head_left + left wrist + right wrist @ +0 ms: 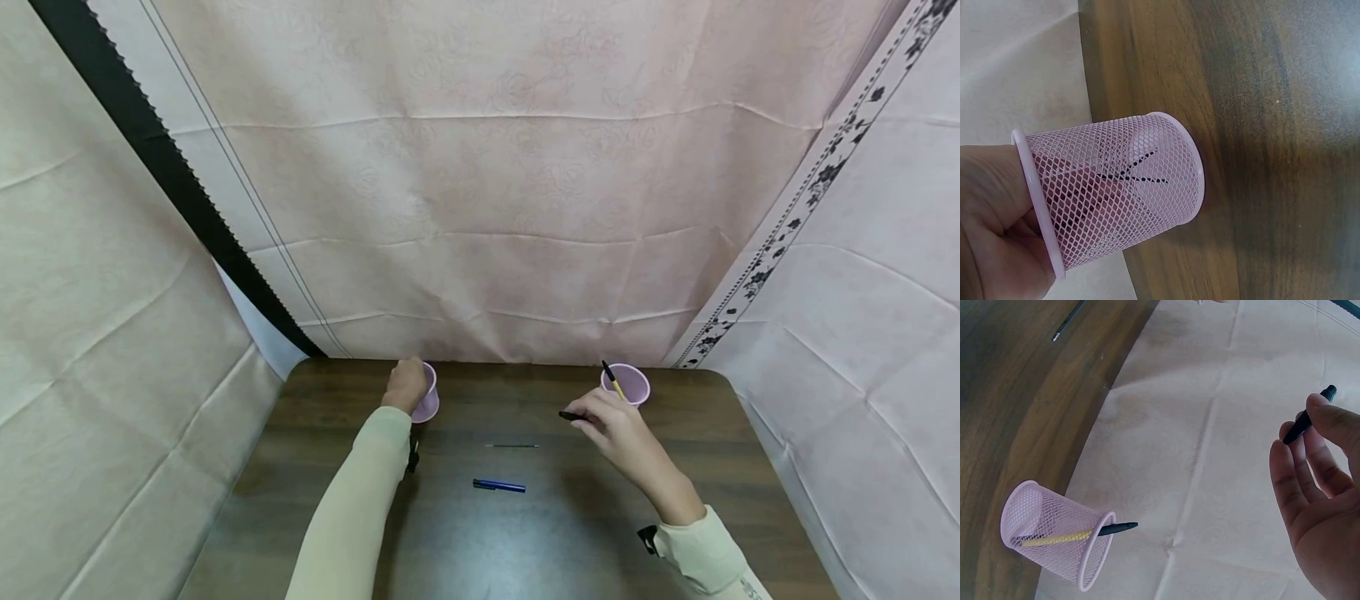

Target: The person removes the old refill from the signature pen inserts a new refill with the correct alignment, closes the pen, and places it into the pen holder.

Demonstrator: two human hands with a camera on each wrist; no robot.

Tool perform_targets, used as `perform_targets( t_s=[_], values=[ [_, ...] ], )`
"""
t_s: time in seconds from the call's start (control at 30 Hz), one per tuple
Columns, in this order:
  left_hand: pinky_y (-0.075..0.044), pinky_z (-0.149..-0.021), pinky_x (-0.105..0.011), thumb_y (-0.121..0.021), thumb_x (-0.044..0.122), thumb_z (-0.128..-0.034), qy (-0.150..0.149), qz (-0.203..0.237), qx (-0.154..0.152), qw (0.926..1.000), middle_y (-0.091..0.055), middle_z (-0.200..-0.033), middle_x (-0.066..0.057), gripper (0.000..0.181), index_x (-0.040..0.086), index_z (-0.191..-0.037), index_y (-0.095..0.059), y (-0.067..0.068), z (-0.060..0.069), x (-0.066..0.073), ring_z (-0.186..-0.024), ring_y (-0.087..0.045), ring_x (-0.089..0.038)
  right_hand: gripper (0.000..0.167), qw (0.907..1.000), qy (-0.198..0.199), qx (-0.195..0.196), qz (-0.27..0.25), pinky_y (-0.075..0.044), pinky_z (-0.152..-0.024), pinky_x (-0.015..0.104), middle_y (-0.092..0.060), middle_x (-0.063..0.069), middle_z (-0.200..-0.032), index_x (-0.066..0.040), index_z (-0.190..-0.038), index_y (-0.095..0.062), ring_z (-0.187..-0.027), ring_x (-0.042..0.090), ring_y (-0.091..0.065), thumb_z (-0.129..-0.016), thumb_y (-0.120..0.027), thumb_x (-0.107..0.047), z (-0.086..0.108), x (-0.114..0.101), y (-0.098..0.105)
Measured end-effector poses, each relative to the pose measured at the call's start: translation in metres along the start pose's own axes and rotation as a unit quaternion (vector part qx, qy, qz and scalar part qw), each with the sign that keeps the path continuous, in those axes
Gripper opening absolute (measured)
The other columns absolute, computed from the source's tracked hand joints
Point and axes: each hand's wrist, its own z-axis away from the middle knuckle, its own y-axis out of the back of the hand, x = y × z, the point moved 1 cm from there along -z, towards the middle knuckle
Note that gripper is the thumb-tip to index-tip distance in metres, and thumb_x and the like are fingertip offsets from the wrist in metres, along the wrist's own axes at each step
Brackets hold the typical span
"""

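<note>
"How many of each?"

"Two cups at the desk's (pixel 457 542) far side, left cup (pixel 426 408) and right cup (pixel 637 385); two pens, a blue pen (pixel 498 486) lying on the desk and a yellow pen (pixel 617 387) leaning in the right cup; one rod (pixel 512 446), just beyond the blue pen."

"And the grips?"

"Right grip (pixel 615 422): thumb and fingertips pinching one black piece (pixel 1310 417), near the right cup. Left grip (pixel 406 386): fingers inside the left cup; I can't tell how far closed."

"Which view adds what?"

"Left wrist shows dark lines (pixel 1138 179) through the mesh, hidden from the head view. Only the head view has the blue pen."
</note>
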Motion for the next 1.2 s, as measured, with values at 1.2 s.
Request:
perform_targets(
  t_s=[1.2],
  values=[
    [-0.059,-0.086,-0.055,-0.065,0.0,-0.09,0.007,-0.003,-0.009,0.9999,-0.065,-0.119,-0.033,0.028,-0.005,-0.117,-0.06,0.004,0.0011,0.0029,-0.11,-0.068,-0.048,0.03,1.0,0.008,0.001,-0.006,-0.052,-0.079,0.016,-0.071,-0.004,-0.098,-0.012,-0.101,-0.073,-0.089,0.01,-0.066,-0.08,-0.083,0.006,-0.001,-0.0065,-0.0003]
  ],
)
